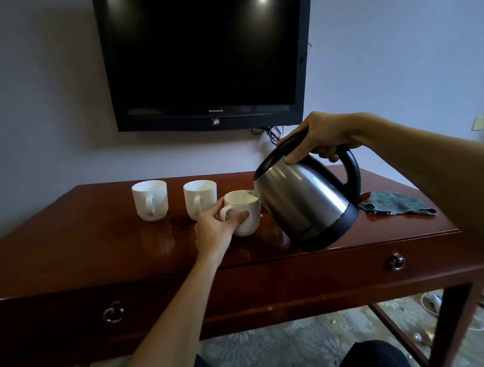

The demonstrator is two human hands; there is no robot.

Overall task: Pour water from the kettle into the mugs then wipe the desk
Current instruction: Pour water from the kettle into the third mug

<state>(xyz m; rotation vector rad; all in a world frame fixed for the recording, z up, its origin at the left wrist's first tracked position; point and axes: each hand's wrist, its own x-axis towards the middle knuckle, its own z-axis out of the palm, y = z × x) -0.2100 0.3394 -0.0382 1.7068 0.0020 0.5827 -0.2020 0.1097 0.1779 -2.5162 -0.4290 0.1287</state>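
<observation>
Cloth (395,203) beside tilted kettle (308,203).

**A hotel-style guest room**

A furnished room of the hotel kind is suggested. A black Skyworth television (208,57) is mounted on a plain pale wall (31,116), above a polished reddish wooden desk (91,245) fitted with ring-pull drawers (113,312). Three matching white mugs (150,200) and a steel electric kettle (306,203) are seen at the desk. The floor is covered by patterned carpet (283,347).
</observation>
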